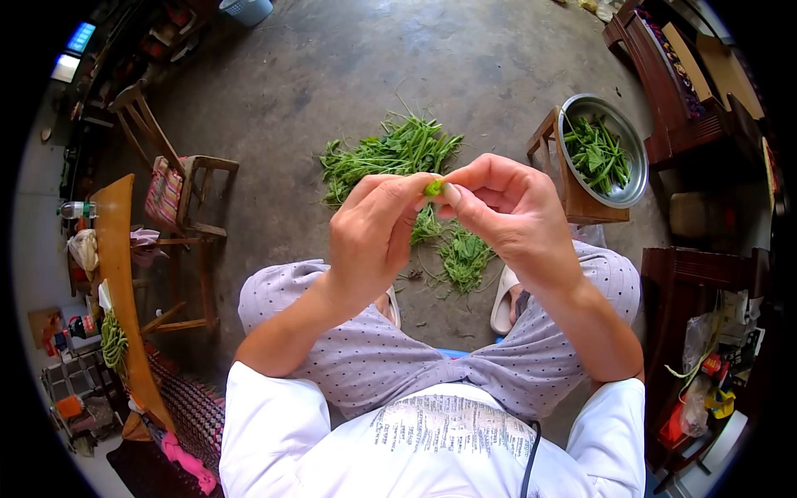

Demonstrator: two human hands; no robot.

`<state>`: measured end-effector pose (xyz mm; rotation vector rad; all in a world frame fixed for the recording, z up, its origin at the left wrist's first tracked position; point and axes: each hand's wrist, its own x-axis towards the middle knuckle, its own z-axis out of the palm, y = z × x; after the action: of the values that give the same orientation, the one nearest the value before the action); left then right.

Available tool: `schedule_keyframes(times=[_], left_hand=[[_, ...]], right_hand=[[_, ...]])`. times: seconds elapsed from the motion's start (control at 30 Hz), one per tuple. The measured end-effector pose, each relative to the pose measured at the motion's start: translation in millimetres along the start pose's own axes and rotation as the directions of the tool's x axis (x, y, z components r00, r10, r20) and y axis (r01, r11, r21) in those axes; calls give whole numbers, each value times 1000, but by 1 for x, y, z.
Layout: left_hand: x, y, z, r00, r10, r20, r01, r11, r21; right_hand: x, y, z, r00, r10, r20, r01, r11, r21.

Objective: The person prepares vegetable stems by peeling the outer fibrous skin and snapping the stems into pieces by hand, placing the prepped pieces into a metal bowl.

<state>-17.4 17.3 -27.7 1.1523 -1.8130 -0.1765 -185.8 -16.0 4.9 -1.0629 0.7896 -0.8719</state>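
On the grey floor [282, 108] before me stands a wooden stool [588, 207] beyond the person's right knee, bearing a metal basin [638, 170] of greens; a loose heap of stalks [398, 149] lies straight ahead. The left hand [372, 224] and right hand [519, 222] meet, thumbs and fingers pinching one small green bit [432, 188] between them.

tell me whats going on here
A seated person pinches a small green piece between the fingertips of the left hand and right hand. On the floor ahead lies a big pile of leafy stems, with a smaller heap of greens nearer the feet. To the right, a metal basin holding more green stems rests on a wooden stool.
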Motion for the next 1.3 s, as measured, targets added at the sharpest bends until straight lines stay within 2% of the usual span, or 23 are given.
schedule_keyframes(times=[0.07, 0.13, 0.17, 0.23, 0.27, 0.3, 0.33, 0.4, 0.47, 0.53, 0.6, 0.67, 0.7, 0.77, 0.8, 0.87, 0.97, 1.1, 1.3], left_hand=[[-4, 0, 0, 1000, -9, -1, 9, 1000, -22], [-9, 0, -1, 981, -184, 67, 193, 967, -166], [-8, 0, 0, 981, -184, 65, 192, 967, -165], [-6, 1, 4, 937, -348, 43, 327, 823, -464], [-4, 1, 1, 937, -348, 40, 326, 824, -463], [-2, 1, -3, 907, -408, 102, 395, 746, -536], [1, 1, -8, 873, -459, 167, 459, 656, -599], [2, -2, -13, 870, -462, 173, 467, 656, -593], [1, -5, -18, 828, -498, 257, 526, 534, -662], [1, -9, -22, 821, -497, 281, 536, 504, -677], [-1, -10, -23, 814, -494, 306, 546, 472, -692], [-1, -9, -22, 802, -469, 371, 571, 416, -708], [-2, -9, -21, 802, -468, 371, 570, 415, -709], [-3, -7, -18, 813, -423, 399, 570, 442, -692], [-4, -5, -16, 812, -421, 404, 573, 439, -692], [-5, 1, -12, 839, -405, 363, 542, 566, -622], [-8, 5, -6, 879, -368, 304, 477, 681, -555], [-8, 6, -3, 925, -308, 223, 378, 811, -446], [-3, 7, -2, 948, -266, 175, 314, 875, -368]], right_hand=[[1, 1, 2, 1000, -10, -5, 10, 1000, 9], [2, 5, 3, 1000, -22, -7, 22, 1000, 18], [2, 8, 3, 998, -52, -24, 51, 997, -51], [2, 7, 4, 996, -84, -38, 79, 990, -120], [1, 2, 3, 992, -117, -48, 97, 948, -304], [1, -2, 1, 987, -151, -49, 110, 872, -476], [2, -5, -2, 987, -152, -44, 113, 872, -476], [4, -9, -13, 959, -274, -73, 150, 708, -690], [8, -16, -28, 955, -257, -149, 66, 674, -736], [15, -17, -47, 915, -346, -206, 104, 696, -710], [18, -24, -56, 931, -311, -192, 215, 891, -400], [15, -31, -54, 966, -203, -157, 199, 979, -46], [16, -27, -56, 966, -204, -159, 198, 979, -48], [18, -16, -61, 960, -255, 119, 240, 962, 129], [14, -18, -55, 961, -254, 113, 239, 962, 128], [8, -25, -27, 992, -116, 51, 125, 962, -243], [8, -8, -13, 967, -230, 107, 248, 949, -196], [5, -9, -10, 978, -178, 108, 202, 940, -275], [4, -8, -10, 986, -132, 102, 150, 968, -203]])
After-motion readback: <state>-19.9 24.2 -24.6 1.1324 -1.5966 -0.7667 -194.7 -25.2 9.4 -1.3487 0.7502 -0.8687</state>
